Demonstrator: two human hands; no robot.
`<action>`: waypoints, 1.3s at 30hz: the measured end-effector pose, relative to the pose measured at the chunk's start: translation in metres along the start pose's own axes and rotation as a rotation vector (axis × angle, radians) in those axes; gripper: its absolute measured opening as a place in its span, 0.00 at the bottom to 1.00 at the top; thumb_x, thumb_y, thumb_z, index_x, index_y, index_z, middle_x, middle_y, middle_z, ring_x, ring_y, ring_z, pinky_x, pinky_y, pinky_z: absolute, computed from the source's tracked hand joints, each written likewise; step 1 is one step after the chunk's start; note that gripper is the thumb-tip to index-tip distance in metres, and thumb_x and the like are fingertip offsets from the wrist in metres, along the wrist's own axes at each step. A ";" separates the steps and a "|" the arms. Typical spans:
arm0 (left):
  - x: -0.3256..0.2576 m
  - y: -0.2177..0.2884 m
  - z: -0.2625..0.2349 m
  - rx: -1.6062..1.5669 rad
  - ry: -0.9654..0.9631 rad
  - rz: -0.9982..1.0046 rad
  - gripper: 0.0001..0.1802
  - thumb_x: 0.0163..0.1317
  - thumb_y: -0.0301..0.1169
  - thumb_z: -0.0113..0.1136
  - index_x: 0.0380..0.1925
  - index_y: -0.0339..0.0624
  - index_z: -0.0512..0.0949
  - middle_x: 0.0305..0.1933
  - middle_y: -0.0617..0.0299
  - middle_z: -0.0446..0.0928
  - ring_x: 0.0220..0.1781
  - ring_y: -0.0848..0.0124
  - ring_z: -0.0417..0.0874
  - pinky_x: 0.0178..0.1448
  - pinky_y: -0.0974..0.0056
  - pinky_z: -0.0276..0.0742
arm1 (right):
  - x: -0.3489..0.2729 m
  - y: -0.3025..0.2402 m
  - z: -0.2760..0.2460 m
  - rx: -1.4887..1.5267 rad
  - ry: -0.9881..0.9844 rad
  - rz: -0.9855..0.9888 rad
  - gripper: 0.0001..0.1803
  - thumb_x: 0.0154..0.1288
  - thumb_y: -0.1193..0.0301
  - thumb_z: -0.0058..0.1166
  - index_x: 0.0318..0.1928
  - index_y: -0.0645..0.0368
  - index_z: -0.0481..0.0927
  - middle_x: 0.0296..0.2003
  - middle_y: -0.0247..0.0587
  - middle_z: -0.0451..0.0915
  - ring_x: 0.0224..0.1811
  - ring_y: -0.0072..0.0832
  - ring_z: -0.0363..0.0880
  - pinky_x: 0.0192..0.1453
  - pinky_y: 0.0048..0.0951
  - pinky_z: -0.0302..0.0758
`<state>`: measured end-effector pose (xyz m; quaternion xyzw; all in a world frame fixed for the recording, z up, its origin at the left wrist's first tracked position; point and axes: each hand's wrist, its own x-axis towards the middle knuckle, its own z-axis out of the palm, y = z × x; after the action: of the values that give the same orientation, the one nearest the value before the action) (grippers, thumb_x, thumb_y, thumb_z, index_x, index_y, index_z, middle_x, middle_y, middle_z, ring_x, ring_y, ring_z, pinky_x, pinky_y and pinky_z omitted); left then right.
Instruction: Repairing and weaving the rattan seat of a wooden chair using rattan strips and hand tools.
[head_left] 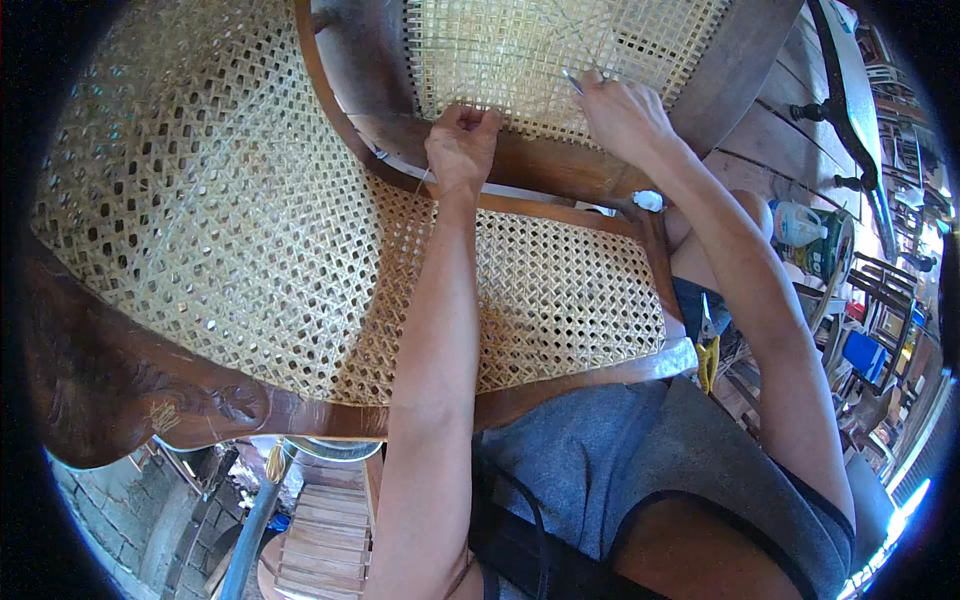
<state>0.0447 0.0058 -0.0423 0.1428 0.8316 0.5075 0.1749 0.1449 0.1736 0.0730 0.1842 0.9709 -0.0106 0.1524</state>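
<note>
A dark wooden frame (560, 160) with a woven cane panel (520, 60) lies at the top of the view. At its near edge my left hand (463, 150) is closed in a pinch on a thin cane strand; the fingertips partly hide it, and a loose end hangs beside the wrist. My right hand (625, 115) rests over the panel's right part, fingers closed round a slim, pointed metal tool (573, 82) whose tip points up and left. The weave in the panel is denser in the middle, with open square holes toward the right edge.
Under my forearms lies a large caned seat and back (250, 220) with a carved wooden rail (200, 400). Yellow-handled pliers (707, 362) stand by my right thigh. A plastic jug (797, 224), a blue object (864, 354) and stacked chair parts are at the right; a slatted wooden stool (322, 540) is lower left.
</note>
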 end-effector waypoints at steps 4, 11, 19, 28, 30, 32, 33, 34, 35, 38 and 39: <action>0.000 -0.010 -0.012 -0.005 0.014 -0.035 0.15 0.55 0.38 0.68 0.29 0.35 0.82 0.28 0.53 0.83 0.32 0.63 0.82 0.41 0.60 0.78 | 0.000 0.001 -0.009 0.138 0.037 -0.028 0.16 0.66 0.65 0.49 0.47 0.64 0.74 0.34 0.60 0.82 0.39 0.53 0.83 0.43 0.50 0.78; 0.019 -0.054 -0.042 0.463 -0.282 0.057 0.13 0.54 0.34 0.62 0.33 0.35 0.83 0.37 0.41 0.82 0.40 0.47 0.84 0.48 0.52 0.78 | -0.017 -0.040 -0.023 0.702 -0.240 -0.349 0.16 0.62 0.59 0.55 0.44 0.57 0.79 0.35 0.56 0.82 0.40 0.52 0.81 0.47 0.47 0.76; 0.025 -0.080 -0.049 0.285 -0.325 0.282 0.12 0.53 0.31 0.62 0.33 0.34 0.83 0.33 0.44 0.82 0.37 0.50 0.84 0.45 0.55 0.78 | 0.000 -0.083 0.005 0.497 0.210 -0.500 0.11 0.61 0.68 0.53 0.45 0.51 0.80 0.29 0.50 0.82 0.37 0.45 0.84 0.37 0.47 0.81; 0.013 -0.022 -0.053 0.113 -0.361 -0.270 0.12 0.63 0.33 0.62 0.36 0.34 0.83 0.26 0.59 0.81 0.23 0.74 0.81 0.26 0.67 0.75 | 0.014 0.053 -0.061 -0.079 -0.261 -0.258 0.16 0.64 0.75 0.49 0.52 0.52 0.75 0.25 0.42 0.79 0.24 0.33 0.81 0.23 0.38 0.77; 0.010 -0.013 -0.054 0.112 -0.388 -0.294 0.12 0.64 0.34 0.62 0.37 0.34 0.83 0.25 0.60 0.81 0.23 0.75 0.80 0.26 0.68 0.76 | 0.005 0.090 -0.077 -0.111 -0.191 -0.194 0.15 0.64 0.73 0.50 0.52 0.52 0.73 0.25 0.43 0.80 0.25 0.34 0.81 0.24 0.39 0.77; 0.009 -0.010 -0.054 0.114 -0.370 -0.307 0.12 0.64 0.34 0.61 0.38 0.35 0.83 0.25 0.62 0.81 0.22 0.76 0.78 0.26 0.69 0.76 | 0.002 0.118 -0.092 -0.172 -0.127 -0.178 0.15 0.64 0.72 0.50 0.51 0.51 0.72 0.26 0.44 0.80 0.25 0.36 0.82 0.25 0.40 0.77; 0.009 -0.011 -0.053 0.102 -0.390 -0.299 0.12 0.64 0.34 0.61 0.38 0.35 0.83 0.25 0.62 0.81 0.22 0.76 0.78 0.26 0.69 0.76 | 0.002 0.129 -0.096 -0.187 -0.107 -0.150 0.13 0.66 0.69 0.49 0.51 0.52 0.71 0.27 0.45 0.81 0.26 0.39 0.82 0.27 0.41 0.77; 0.010 -0.012 -0.052 0.055 -0.412 -0.297 0.12 0.64 0.34 0.61 0.37 0.34 0.83 0.26 0.61 0.81 0.23 0.75 0.79 0.28 0.67 0.77 | -0.001 0.138 -0.098 -0.196 -0.086 -0.112 0.13 0.68 0.67 0.48 0.51 0.53 0.70 0.29 0.47 0.81 0.27 0.41 0.82 0.28 0.43 0.77; 0.010 -0.014 -0.050 -0.018 -0.448 -0.301 0.12 0.63 0.33 0.61 0.36 0.33 0.83 0.26 0.60 0.81 0.24 0.75 0.79 0.29 0.65 0.77 | -0.003 0.148 -0.099 -0.197 -0.087 -0.107 0.13 0.68 0.67 0.48 0.51 0.53 0.70 0.29 0.47 0.81 0.27 0.41 0.82 0.28 0.43 0.77; 0.013 -0.024 -0.046 0.213 -0.319 0.052 0.12 0.64 0.34 0.62 0.34 0.33 0.82 0.26 0.61 0.80 0.25 0.73 0.78 0.31 0.64 0.75 | 0.004 0.168 -0.096 -0.117 0.106 -0.107 0.11 0.71 0.65 0.45 0.49 0.54 0.69 0.33 0.50 0.83 0.30 0.45 0.83 0.32 0.44 0.77; 0.014 -0.028 -0.044 0.221 -0.342 0.071 0.12 0.64 0.34 0.62 0.34 0.33 0.82 0.26 0.61 0.80 0.25 0.73 0.78 0.31 0.64 0.75 | 0.007 0.173 -0.091 -0.011 0.226 -0.128 0.11 0.72 0.63 0.44 0.49 0.54 0.71 0.34 0.50 0.83 0.31 0.43 0.82 0.33 0.43 0.77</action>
<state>0.0110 -0.0353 -0.0505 0.2745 0.8348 0.3873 0.2788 0.1741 0.3443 0.1640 0.1212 0.9917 0.0058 0.0419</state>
